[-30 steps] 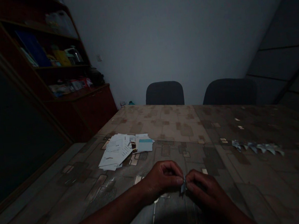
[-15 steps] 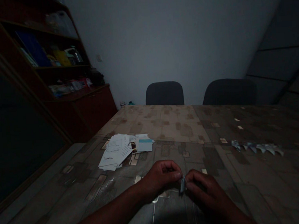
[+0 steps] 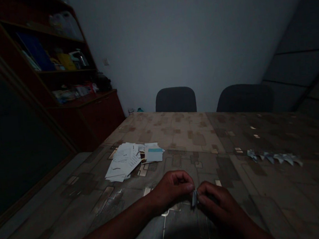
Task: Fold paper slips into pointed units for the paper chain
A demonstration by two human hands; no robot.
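Near the front of the table, a small folded piece of paper (image 3: pixel 194 198) is pinched between my two hands. My left hand (image 3: pixel 174 189) grips its upper left side with thumb and fingertips. From the other side, my right hand (image 3: pixel 217 200) closes on its right edge. The paper looks narrow and pale grey, and its lower end points down; the dim light hides its folds. Over to the right lies a row of folded paper pieces (image 3: pixel 274 158) with pointed tips.
A loose pile of printed paper sheets (image 3: pixel 122 162) and cards (image 3: pixel 154 155) lies left of centre on the patterned tablecloth (image 3: pixel 173 127). Two dark chairs (image 3: pixel 175 100) stand at the table's far edge. A filled wooden cabinet (image 3: pixel 92 113) is at the back left.
Both hands stay in almost the same place, still pinching the folded paper. The paper and the right fingertips have shifted very slightly.
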